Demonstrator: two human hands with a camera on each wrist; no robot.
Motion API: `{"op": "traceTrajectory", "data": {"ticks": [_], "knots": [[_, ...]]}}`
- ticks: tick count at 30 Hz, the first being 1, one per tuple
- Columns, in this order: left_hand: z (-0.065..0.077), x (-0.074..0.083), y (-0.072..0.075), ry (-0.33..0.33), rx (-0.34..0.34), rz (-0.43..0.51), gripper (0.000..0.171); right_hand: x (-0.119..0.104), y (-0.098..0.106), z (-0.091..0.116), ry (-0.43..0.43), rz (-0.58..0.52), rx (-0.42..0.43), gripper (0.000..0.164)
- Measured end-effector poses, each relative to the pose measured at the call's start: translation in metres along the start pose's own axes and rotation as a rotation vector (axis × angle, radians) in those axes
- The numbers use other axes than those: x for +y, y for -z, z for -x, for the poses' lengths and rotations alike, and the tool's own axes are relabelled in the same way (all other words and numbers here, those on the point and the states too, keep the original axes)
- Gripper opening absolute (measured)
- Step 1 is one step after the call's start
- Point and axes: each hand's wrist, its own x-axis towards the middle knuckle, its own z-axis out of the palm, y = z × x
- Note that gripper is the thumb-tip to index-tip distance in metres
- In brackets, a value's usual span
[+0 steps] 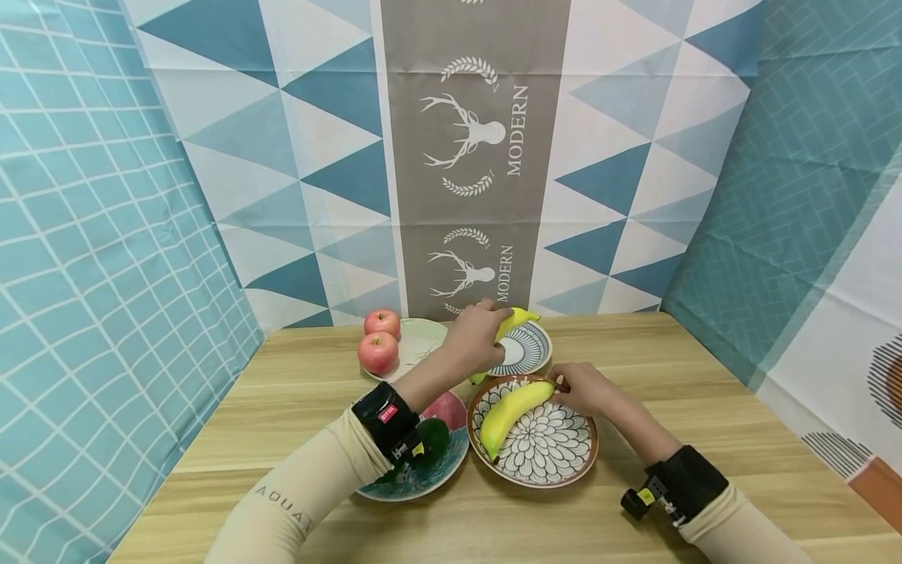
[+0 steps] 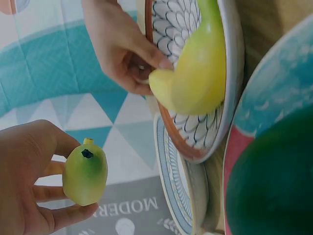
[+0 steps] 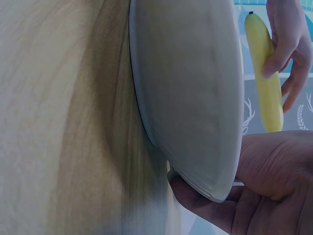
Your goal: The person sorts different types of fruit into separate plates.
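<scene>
My left hand [image 1: 474, 338] grips a yellow banana [image 1: 520, 318] with greenish ends, raised over a small plate [image 1: 532, 359] with blue line patterns. In the left wrist view this banana [image 2: 85, 176] points its dark tip at the camera. My right hand [image 1: 586, 389] holds the right rim of a brown-rimmed plate [image 1: 553, 450] with a petal pattern. A finger [image 3: 195, 196] curls under that rim in the right wrist view. Inside the plate lies a second banana [image 1: 509, 417], its upper end right at my right thumb.
At the back left, a pale green plate [image 1: 423, 333] stands beside two red apples [image 1: 378, 352]. A blue and pink plate [image 1: 416, 492] holds dark green fruit [image 1: 434, 440], partly hidden by my left forearm. Patterned cloth [image 1: 338, 157] hangs behind the wooden table [image 1: 669, 376].
</scene>
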Motion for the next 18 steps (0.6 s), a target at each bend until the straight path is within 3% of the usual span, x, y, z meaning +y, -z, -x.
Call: {"op": "traceTrajectory", "data": {"ticks": [18], "knots": [[0.037, 0.029, -0.006, -0.077, 0.015, 0.021, 0.063, 0.002, 0.000, -0.001, 0.026, 0.003, 0.002, 0.018]]}}
